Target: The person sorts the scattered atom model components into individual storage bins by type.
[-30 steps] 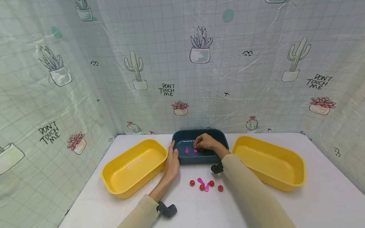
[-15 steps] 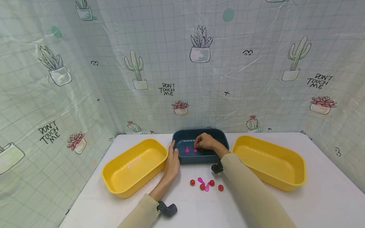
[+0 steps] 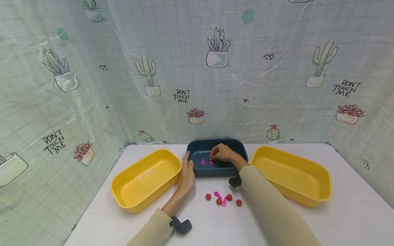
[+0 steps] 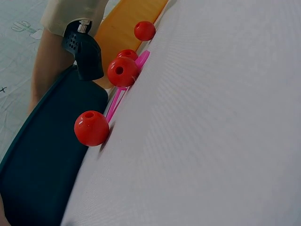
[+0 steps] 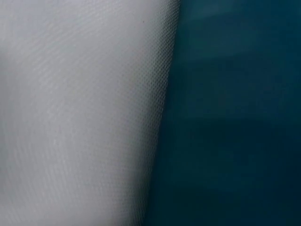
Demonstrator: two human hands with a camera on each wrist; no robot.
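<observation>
In the head view, my left hand lies along the left end of a dark blue bin, its fingers fairly straight against the wall. My right hand reaches inside this bin with bent fingers, pinching a small pink spoon-shaped piece near the floor; part of it is hidden by the fingertips. A similar pink piece lies just left of it. On the white table in front are two more pink spoon-shaped pieces among several red beads. Holes show in the beads in the left wrist view.
A yellow bin at the left holds pale thin sticks. Another yellow bin stands to the right, close to the blue one. A patterned curtain hangs behind the table. The right wrist view shows only white cloth and dark blue plastic close up.
</observation>
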